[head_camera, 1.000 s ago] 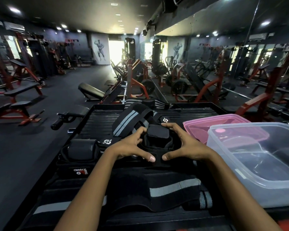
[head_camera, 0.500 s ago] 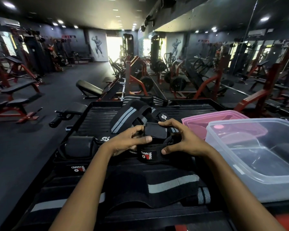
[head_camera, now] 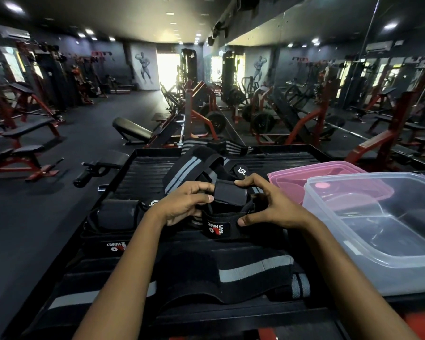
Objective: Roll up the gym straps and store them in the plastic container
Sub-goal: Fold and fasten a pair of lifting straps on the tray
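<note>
Both hands are gripping one black strap [head_camera: 227,212] above the middle of the black platform [head_camera: 142,173]: the left hand [head_camera: 182,204] is pinching its folded flap, the right hand [head_camera: 268,207] curling round its banded side. A "TRAIN HARD" label is facing the camera. The clear plastic container [head_camera: 353,261] is sitting at the platform's right edge.

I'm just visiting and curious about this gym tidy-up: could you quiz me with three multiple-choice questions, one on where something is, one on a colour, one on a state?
1. Where does the clear container stand relative to the hands?
A. To their right
B. To their left
C. Behind the benches

2. What colour is the tub behind the clear container?
A. Green
B. Pink
C. Yellow

3. What is the black strap doing?
A. Lying in the container
B. Hanging from a rack
C. Held by both hands

Answers: 1 A, it sits at the right edge. 2 B, its rim shows pink. 3 C, the left hand and right hand grip it.
</note>
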Tool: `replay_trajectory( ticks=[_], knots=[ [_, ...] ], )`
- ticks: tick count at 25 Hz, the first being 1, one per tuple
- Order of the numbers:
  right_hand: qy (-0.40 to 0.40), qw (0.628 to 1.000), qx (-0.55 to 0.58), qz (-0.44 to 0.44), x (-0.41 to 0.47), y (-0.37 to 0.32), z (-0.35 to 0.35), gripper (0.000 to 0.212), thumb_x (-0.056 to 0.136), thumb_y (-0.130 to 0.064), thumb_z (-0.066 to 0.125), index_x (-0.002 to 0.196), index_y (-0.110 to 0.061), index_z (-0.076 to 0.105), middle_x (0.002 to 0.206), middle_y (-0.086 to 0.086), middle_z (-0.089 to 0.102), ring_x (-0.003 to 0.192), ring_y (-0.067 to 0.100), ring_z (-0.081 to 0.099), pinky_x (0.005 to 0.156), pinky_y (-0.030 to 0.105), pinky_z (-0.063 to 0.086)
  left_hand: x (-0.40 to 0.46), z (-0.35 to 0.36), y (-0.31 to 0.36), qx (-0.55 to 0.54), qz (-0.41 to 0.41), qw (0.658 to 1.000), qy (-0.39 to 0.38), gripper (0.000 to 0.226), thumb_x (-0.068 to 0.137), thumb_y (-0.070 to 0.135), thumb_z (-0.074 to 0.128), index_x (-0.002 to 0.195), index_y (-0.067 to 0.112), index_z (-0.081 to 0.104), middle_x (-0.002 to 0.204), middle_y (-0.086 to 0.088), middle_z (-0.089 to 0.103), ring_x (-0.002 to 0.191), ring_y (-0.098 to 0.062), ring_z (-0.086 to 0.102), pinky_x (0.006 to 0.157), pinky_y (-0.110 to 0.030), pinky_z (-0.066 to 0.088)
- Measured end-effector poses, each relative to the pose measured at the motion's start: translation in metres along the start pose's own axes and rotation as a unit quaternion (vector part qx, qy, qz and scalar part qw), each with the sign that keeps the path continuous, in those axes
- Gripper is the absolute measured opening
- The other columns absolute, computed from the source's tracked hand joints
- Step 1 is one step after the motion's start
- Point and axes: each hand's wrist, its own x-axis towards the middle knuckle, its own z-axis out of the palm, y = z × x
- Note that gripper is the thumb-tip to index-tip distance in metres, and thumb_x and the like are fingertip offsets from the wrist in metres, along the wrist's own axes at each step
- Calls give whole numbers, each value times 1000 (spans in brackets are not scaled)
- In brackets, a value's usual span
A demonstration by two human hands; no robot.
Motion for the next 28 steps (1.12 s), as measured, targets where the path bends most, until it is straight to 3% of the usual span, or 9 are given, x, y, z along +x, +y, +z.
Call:
replay_trajectory(
  ticks=[2,5,8,12,15,18,21,25,28],
  knots=[
    [11,1000,5,-9,0,-1,0,56,65,-17,87,110,-35,58,119,-9,61,109,15,64,97,44,51,2,-1,-2,-9,1,1000,2,35,95,-4,43,109,13,70,117,-10,66,107,-24,52,88,-38,41],
    [45,998,9,-31,3,1,4,33,78,-17,77,98,-37,61,118,-9,64,105,18,65,95,44,52,5,0,-2,0,12,1000,28,45,93,-8,43,91,20,78,113,8,71,106,-26,52,86,-42,37],
    [52,998,2,-37,6,4,5,26,85,-11,69,99,-33,63,119,-12,64,108,16,63,97,41,50,3,6,4,34,20,996,79,48,92,-8,44,73,22,78,92,16,74,89,-19,59,69,-30,42],
    [55,997,-34,-51,6,4,6,17,85,-7,66,101,-13,66,112,-8,66,110,12,61,101,36,47,5,9,4,44,35,989,136,23,93,-1,51,87,18,62,93,3,71,69,-6,56,49,-18,39],
    [64,992,-71,-81,2,-2,13,17,80,-19,66,97,-18,66,109,-1,65,107,10,60,100,32,46,3,8,6,24,34,992,122,16,94,-2,49,94,14,54,103,1,72,65,-4,58,47,-18,39],
    [35,995,-90,-35,-4,-9,18,46,69,-40,83,104,-26,57,113,-11,61,108,4,58,94,28,48,1,11,11,45,2,994,103,22,96,3,44,110,13,58,112,-7,68,86,-10,60,58,-21,44],
    [27,982,-184,-20,-5,-9,28,75,58,-47,88,112,-30,40,116,-20,49,108,1,52,92,22,44,3,14,11,57,-23,997,55,32,99,12,36,119,14,61,121,-10,64,107,-18,58,79,-28,44],
    [30,984,-174,-37,-2,-11,27,77,63,-40,87,124,-33,41,124,-17,51,114,-2,51,98,25,45,8,22,6,61,-9,998,13,25,98,18,44,119,24,56,126,-10,60,118,-21,58,107,-41,42],
    [53,991,-115,-39,-3,-15,22,69,61,-31,90,118,-34,50,116,-15,60,105,-2,60,93,30,51,5,20,7,73,6,997,14,27,91,27,54,118,32,58,124,-5,62,115,-19,60,108,-45,42]
  ],
)
